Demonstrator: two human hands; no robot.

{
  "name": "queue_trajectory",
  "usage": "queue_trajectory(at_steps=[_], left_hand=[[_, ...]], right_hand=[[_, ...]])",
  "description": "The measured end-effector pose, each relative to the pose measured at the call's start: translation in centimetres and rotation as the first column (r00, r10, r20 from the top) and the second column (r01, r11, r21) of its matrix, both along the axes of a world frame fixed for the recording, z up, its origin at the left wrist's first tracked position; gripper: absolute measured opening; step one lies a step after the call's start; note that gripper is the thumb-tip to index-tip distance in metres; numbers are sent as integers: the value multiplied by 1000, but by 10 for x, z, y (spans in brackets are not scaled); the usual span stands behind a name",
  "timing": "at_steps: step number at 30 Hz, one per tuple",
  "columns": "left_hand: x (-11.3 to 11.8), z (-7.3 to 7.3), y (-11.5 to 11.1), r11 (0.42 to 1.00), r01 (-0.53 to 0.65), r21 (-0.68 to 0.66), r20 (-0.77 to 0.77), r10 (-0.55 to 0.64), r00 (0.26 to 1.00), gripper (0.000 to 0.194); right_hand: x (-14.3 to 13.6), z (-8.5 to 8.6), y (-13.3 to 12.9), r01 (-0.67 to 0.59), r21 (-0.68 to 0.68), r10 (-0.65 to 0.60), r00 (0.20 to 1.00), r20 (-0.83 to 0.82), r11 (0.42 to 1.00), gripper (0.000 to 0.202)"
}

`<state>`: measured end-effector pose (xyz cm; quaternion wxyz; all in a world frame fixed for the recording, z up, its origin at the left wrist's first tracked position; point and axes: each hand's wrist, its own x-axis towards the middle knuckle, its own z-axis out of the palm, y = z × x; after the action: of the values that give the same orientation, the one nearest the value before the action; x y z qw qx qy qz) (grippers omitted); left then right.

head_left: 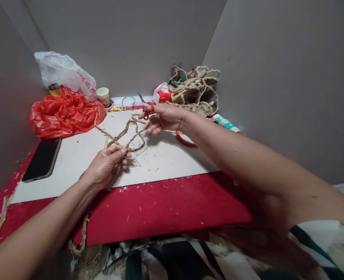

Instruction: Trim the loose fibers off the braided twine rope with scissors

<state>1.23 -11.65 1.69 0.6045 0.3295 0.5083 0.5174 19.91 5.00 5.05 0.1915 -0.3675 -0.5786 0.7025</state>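
Note:
My left hand (112, 161) pinches a braided straw cord (122, 134) above the white board. The cord loops across the board beyond that hand, and another stretch hangs over the table's front edge below my left forearm. My right hand (163, 118) is to the right and farther back, with red-handled scissors (148, 110) held at its fingers, blades pointing up and away to the left. One length of the cord runs from the left fingertips toward the right hand's lower fingers; whether those fingers grip it I cannot tell.
A phone (42, 159) lies at the board's left. Behind it are a crumpled red plastic bag (67, 112), a white bag (63, 72) and a paper cup (103, 96). A heap of braided straw (193, 91) stands back right. Straw scraps dot the white board (81, 155) and red cloth (166, 210).

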Motion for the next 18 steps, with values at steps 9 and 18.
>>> queue_trajectory(at_steps=[9,18], left_hand=[[-2,1,0,999,-12,-49,62,15,998,18],[-2,0,-4,996,-38,74,-103,46,994,25]], right_hand=[[45,-4,-27,201,-88,-216,948,-231,976,34],[29,-24,-110,-196,628,58,971,234,753,46]])
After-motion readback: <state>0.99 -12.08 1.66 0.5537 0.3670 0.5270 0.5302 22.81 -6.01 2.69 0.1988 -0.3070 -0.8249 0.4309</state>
